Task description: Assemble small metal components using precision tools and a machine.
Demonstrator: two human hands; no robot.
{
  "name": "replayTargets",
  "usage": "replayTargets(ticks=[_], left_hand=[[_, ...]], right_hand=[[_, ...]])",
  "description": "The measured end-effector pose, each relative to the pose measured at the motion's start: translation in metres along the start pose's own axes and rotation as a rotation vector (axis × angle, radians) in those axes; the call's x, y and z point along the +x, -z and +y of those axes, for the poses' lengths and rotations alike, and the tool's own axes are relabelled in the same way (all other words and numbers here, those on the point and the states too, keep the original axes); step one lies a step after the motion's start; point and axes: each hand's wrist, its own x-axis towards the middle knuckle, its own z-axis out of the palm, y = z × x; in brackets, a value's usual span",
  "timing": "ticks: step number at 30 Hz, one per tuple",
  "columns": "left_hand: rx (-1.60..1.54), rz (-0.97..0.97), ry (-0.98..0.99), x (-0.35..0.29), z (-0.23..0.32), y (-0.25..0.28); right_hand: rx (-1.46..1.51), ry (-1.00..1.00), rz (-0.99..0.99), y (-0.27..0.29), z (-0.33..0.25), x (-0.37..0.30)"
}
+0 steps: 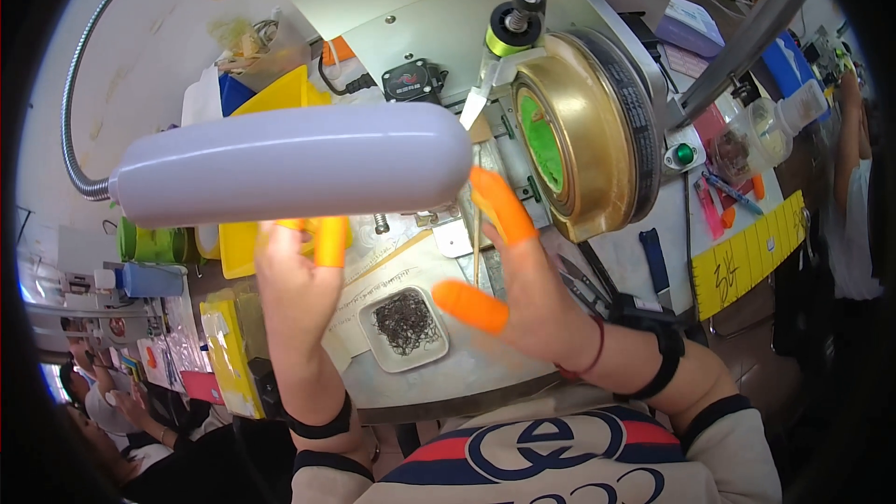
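Near the dish [413, 363], the right hand [534, 287] gapes (left hand [297, 287] half-hidden).

A pale lamp head [289, 163] reaches across part of the left hand [299, 271], blocking access from above. Beyond the right hand [527, 280], a gold-coloured spool [597, 140] bars the way. A gap runs between both hands, the white dish [441, 353] in its near part; tabletop [490, 366] right of the dish offers room.

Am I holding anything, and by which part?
Your right hand shows nothing held, thumb and forefinger spread apart. Your left hand can't be told: the gooseneck lamp hides its fingertips.
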Motion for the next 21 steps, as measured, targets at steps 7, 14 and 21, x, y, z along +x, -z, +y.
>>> replayTargets(ticks=[7,14,21], left_hand=[[-0.301,-0.021,-0.152,0.043,0.010,0.012],[-0.262,-0.434,-0.432,0.079,0.011,-0.007],[-0.488,-0.828,-0.283,0.103,0.025,-0.025]], right_hand=[[0.842,-0.127,-0.074,-0.006,0.016,0.054],[0.775,-0.190,0.186,-0.018,0.020,0.029],[0.177,-0.141,0.408,-0.024,0.046,0.070]])
